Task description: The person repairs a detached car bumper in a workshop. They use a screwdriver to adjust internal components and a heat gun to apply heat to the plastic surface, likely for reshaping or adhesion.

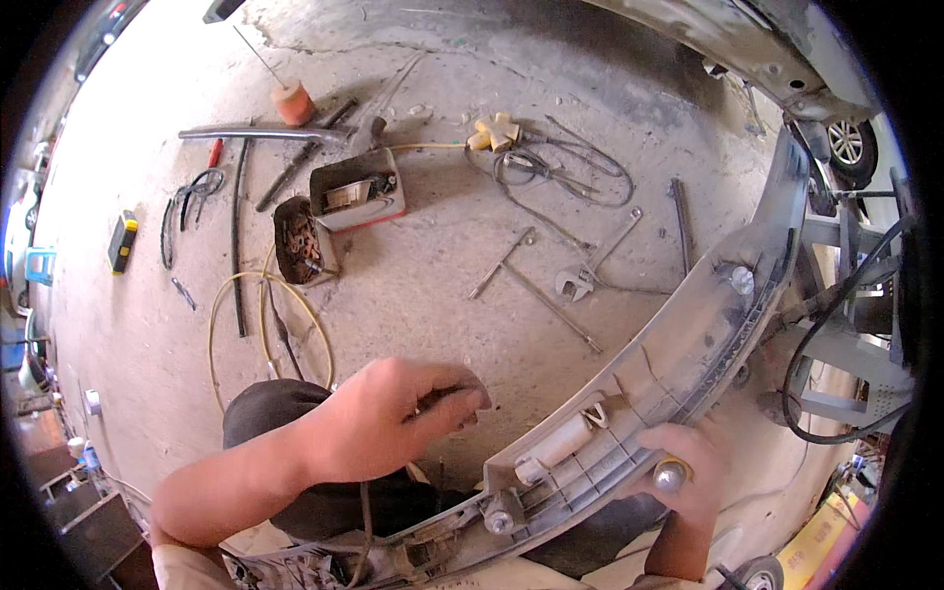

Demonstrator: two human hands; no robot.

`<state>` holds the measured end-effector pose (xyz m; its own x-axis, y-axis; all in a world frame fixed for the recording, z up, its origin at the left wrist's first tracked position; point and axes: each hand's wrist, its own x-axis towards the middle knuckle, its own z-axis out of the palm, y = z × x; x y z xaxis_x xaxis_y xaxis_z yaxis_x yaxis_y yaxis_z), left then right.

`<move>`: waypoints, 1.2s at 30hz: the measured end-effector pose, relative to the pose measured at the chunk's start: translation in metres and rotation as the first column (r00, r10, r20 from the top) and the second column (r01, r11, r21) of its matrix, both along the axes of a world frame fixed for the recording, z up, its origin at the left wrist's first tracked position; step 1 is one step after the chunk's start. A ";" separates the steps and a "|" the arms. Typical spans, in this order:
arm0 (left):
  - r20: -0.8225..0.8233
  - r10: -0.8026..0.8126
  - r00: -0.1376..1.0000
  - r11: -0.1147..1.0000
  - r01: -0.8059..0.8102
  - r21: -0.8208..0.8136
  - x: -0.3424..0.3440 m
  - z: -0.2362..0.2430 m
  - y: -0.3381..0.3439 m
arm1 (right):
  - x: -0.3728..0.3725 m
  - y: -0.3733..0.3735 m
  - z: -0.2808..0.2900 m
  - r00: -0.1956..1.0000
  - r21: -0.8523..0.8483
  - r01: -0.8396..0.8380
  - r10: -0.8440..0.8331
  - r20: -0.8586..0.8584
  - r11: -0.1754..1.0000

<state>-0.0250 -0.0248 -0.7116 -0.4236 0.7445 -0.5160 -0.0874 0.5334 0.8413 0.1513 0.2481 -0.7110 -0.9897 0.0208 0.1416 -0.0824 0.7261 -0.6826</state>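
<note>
grey panel — edge at the right fingers

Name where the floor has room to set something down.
Bare floor stretches between the white box, the T-shaped wrench and the left hand; another patch borders the yellow-and-black case. It's crowded around the metal bars beside that box.

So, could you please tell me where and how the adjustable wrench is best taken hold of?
I'd grip the adjustable wrench mid-handle, from above and the right: it lies flat on the floor, its slim handle slanting away from the wide head, while a cable lies close on the left.
</note>
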 end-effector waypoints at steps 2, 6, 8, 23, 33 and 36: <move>-0.003 -0.021 1.000 1.000 0.021 0.015 0.001 0.000 -0.004 | 0.000 0.001 -0.001 0.999 0.019 -0.030 0.030 -0.011 0.999; -0.024 -0.042 0.999 0.999 0.043 0.025 0.003 0.001 -0.012 | -0.001 -0.001 -0.003 0.998 -0.026 -0.038 0.037 -0.044 0.999; -0.045 -0.059 0.997 0.998 0.059 0.014 0.006 0.000 -0.015 | 0.003 0.000 -0.005 0.996 -0.042 -0.045 0.042 -0.078 0.998; 0.093 -0.046 0.995 0.991 0.034 0.132 0.031 -0.002 -0.002 | -0.005 -0.001 0.003 0.995 0.055 -0.065 0.069 -0.066 0.996; 0.485 -0.248 0.839 0.967 0.182 0.179 0.045 -0.005 -0.012 | -0.003 0.000 0.005 0.993 0.083 -0.074 0.081 -0.087 0.994; 0.521 -0.121 0.845 0.938 -0.074 0.338 0.065 -0.016 -0.023 | -0.005 -0.001 0.000 0.990 0.044 -0.079 0.084 -0.117 0.996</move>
